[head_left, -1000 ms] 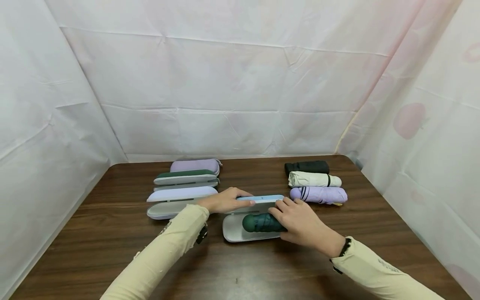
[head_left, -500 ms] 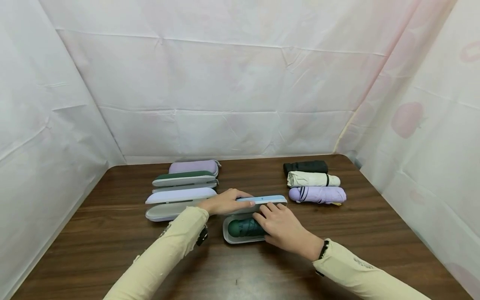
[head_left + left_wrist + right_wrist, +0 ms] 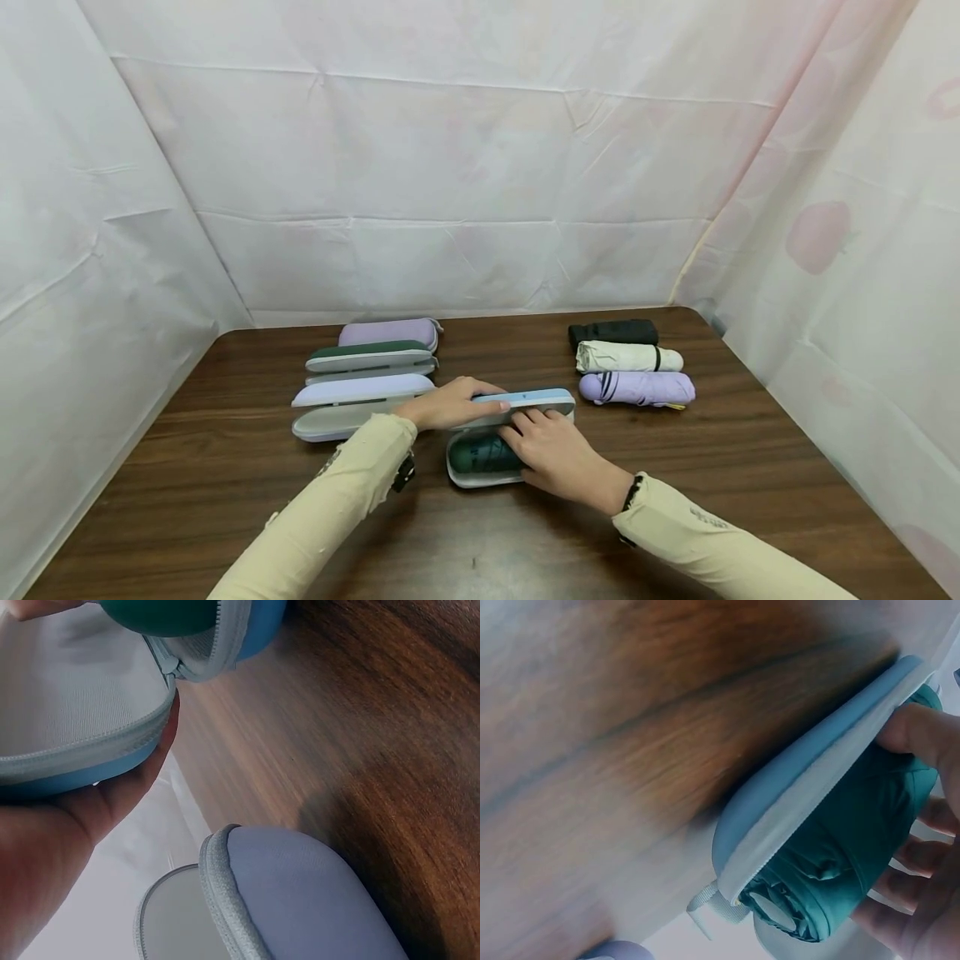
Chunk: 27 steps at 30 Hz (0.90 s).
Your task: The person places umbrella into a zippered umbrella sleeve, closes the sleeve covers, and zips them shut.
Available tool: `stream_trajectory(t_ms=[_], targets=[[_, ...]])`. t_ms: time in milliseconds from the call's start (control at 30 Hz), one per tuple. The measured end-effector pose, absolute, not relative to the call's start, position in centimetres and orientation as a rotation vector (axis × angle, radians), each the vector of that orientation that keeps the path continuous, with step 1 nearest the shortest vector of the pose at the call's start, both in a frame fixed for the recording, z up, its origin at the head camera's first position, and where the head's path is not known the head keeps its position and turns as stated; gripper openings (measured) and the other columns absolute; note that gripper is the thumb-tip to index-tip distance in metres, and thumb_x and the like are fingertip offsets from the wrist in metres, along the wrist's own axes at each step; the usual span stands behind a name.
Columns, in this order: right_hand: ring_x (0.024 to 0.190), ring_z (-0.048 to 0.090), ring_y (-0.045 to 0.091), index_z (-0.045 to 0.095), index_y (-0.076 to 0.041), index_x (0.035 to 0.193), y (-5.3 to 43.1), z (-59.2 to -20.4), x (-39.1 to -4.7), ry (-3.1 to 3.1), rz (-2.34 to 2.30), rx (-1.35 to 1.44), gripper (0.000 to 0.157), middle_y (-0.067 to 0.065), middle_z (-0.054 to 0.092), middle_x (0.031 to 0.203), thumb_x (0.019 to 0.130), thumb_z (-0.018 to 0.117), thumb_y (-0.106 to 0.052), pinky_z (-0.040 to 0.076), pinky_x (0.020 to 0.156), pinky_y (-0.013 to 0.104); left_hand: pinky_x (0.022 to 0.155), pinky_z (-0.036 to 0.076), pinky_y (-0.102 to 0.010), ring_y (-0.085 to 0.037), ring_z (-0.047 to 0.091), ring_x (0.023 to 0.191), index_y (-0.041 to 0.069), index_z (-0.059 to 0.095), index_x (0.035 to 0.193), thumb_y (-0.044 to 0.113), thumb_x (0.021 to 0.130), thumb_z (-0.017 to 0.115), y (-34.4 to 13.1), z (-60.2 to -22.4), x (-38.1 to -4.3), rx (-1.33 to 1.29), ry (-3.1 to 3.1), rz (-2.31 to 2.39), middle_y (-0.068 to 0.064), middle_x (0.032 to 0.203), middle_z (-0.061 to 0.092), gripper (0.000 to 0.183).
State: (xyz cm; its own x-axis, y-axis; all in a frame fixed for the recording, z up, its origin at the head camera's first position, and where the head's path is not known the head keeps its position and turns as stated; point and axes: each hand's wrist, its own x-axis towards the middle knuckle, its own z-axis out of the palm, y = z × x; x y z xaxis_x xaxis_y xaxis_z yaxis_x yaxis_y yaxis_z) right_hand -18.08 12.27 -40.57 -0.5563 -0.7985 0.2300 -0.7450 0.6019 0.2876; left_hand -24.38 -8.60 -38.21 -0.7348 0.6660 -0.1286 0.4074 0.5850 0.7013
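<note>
A light blue zip case point(image 3: 467, 481) with a grey lining lies unfolded before me, its lid point(image 3: 536, 398) raised at the back. My left hand point(image 3: 450, 404) holds that lid at its left end; in the left wrist view the fingers run behind its blue shell point(image 3: 124, 766). A dark green folded umbrella point(image 3: 480, 456) lies lengthwise in the lower half. My right hand point(image 3: 558, 458) grips it near its right end, thumb on the near side and fingers on the far side. In the right wrist view the green fabric point(image 3: 840, 832) sits within the case's rim.
At the left lie an open lavender case point(image 3: 367, 388), an open dark green case point(image 3: 367, 357) and a purple case point(image 3: 386, 332). Folded umbrellas line the right: purple point(image 3: 645, 389), cream point(image 3: 626, 357) and black point(image 3: 611, 332). White cloth point(image 3: 450, 167) hangs behind the wooden table point(image 3: 187, 467).
My right hand has moved left with the green umbrella, which has gone down into the lower half of the blue case. My left hand has stayed on the lid.
</note>
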Motion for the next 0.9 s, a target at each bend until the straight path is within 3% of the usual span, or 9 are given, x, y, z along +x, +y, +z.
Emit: stream_trajectory(t_ms=[233, 400, 667, 900], targets=[[0.099, 0.059, 0.023, 0.06, -0.012, 0.119, 12.6, -40.6, -18.5, -2.575, -0.168, 1.244, 0.057, 0.006, 0.059, 0.111, 0.073, 0.081, -0.037, 0.051, 0.075, 0.039, 0.101, 0.038, -0.04, -0.016, 0.048, 0.124, 0.018, 0.055, 0.135, 0.053, 0.095, 0.049, -8.5, -38.1, -24.5, 0.874, 2.435, 0.936, 0.003, 0.133, 0.055, 0.054], [0.105, 0.056, 0.02, 0.055, -0.01, 0.129, 13.6, -40.4, -18.7, -2.515, -0.168, 1.361, 0.061, 0.004, 0.058, 0.117, 0.081, 0.075, -0.043, 0.049, 0.082, 0.037, 0.1, 0.039, -0.039, -0.016, 0.048, 0.124, 0.016, 0.054, 0.136, 0.052, 0.095, 0.049, -8.3, -38.1, -24.5, 0.885, 2.428, 0.937, 0.002, 0.133, 0.055, 0.055], [0.103, 0.057, 0.018, 0.064, -0.01, 0.114, 16.8, -38.6, -19.3, -2.131, 0.021, 1.534, 0.024, 0.003, 0.062, 0.11, 0.094, 0.057, -0.02, 0.047, 0.085, 0.036, 0.094, 0.043, -0.034, -0.01, 0.054, 0.114, 0.015, 0.056, 0.134, 0.049, 0.096, 0.05, -8.5, -38.7, -24.3, 0.933, 2.387, 1.003, 0.003, 0.128, 0.059, 0.052], [0.112, 0.052, 0.015, 0.059, -0.009, 0.123, 19.0, -37.7, -20.9, -2.399, 0.41, 1.41, 0.031, 0.0, 0.057, 0.121, 0.094, 0.062, -0.015, 0.044, 0.091, 0.038, 0.087, 0.046, -0.03, -0.008, 0.058, 0.102, 0.013, 0.057, 0.132, 0.047, 0.093, 0.056, -8.2, -38.9, -23.6, 0.985, 2.418, 1.004, 0.003, 0.121, 0.061, 0.052]])
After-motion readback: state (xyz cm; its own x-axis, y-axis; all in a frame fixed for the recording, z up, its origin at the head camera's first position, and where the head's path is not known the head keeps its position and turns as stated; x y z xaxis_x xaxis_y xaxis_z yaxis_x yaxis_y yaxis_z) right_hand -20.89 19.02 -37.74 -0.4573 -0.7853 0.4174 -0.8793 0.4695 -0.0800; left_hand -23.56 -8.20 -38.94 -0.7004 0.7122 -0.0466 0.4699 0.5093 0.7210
